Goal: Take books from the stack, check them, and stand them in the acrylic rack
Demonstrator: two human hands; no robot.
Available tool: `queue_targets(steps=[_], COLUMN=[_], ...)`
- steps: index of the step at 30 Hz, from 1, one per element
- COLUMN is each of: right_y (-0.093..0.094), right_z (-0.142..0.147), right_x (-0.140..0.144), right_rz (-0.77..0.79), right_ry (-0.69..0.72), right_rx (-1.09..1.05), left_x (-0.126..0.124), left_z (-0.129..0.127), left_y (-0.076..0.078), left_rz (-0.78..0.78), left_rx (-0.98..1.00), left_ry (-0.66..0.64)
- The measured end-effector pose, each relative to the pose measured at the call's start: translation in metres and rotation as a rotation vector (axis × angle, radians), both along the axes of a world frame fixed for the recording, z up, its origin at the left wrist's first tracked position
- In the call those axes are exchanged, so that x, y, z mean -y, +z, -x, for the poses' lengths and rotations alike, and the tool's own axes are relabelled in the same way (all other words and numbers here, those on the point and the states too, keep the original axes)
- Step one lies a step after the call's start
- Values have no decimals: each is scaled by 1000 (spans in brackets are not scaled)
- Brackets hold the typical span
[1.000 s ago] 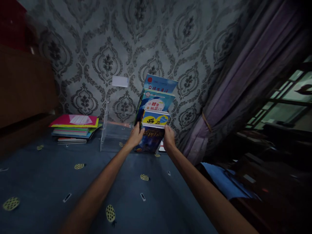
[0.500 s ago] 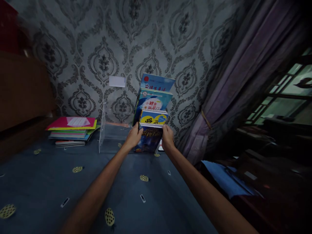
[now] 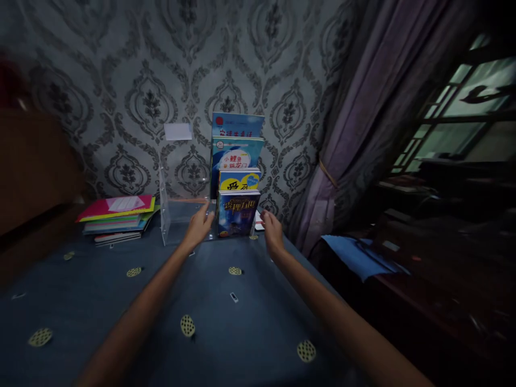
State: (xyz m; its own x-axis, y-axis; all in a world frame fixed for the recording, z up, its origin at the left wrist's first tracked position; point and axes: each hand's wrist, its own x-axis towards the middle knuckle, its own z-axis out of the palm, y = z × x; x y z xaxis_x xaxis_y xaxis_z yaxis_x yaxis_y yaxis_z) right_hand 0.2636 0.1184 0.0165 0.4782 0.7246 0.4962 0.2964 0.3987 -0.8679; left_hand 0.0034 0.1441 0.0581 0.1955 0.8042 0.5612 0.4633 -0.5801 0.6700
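The dark blue book [image 3: 237, 213] with yellow lettering stands upright just above the middle of the frame, foremost of four books in a clear acrylic rack [image 3: 177, 220]. A second ago I gripped it by both edges; now my hands have let go and drawn slightly back toward me. My left hand [image 3: 199, 226] hovers just left of its cover, fingers spread and loose, holding nothing, close to the rack's transparent floor. My right hand [image 3: 272, 234] hangs just right of the book, fingers likewise apart and empty; whether a fingertip grazes the book I cannot tell in this dim, blurred light.

Earlier the row of books leaned to the right; now they stand straighter, stepped in height behind one another: a yellow-topped book [image 3: 239, 180], then a glossy blue-and-white one [image 3: 237, 153], and the tallest blue one [image 3: 237, 124] against the wall. The rack's left half is see-through and holds no books, its upright end panel [image 3: 163, 207] catching a faint sheen.

Everything rests on a matte blue cloth [image 3: 100, 290] dotted with small pale oval patterns. At the left of the frame lies a flat stack of thin books [image 3: 116, 217], a pink cover on top. Behind is grey damask wallpaper [image 3: 121, 80] with a small white rectangle [image 3: 178, 131] stuck to it. On the right hangs a purple curtain [image 3: 363, 107], folded and tied back.
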Motion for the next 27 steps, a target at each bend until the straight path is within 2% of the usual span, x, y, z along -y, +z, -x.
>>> queue_targets(steps=[3, 7, 11, 14, 18, 27], right_y=[-26, -57, -73, -75, -68, -52], right_z=[13, 24, 27, 28, 31, 43], right_x=[26, 56, 84, 104, 125, 133], right_rz=[59, 144, 196, 206, 215, 249], right_ry=[14, 25, 40, 61, 89, 79], right_rx=[14, 35, 67, 103, 168, 272], left_x=[21, 49, 73, 87, 103, 111], left_z=[18, 40, 61, 70, 72, 68], left_y=[-16, -44, -64, -73, -79, -76], left_rz=[5, 32, 67, 90, 88, 81], left_rx=[-58, -146, -226, -280, -347, -461], left_ry=[27, 52, 76, 86, 86, 37])
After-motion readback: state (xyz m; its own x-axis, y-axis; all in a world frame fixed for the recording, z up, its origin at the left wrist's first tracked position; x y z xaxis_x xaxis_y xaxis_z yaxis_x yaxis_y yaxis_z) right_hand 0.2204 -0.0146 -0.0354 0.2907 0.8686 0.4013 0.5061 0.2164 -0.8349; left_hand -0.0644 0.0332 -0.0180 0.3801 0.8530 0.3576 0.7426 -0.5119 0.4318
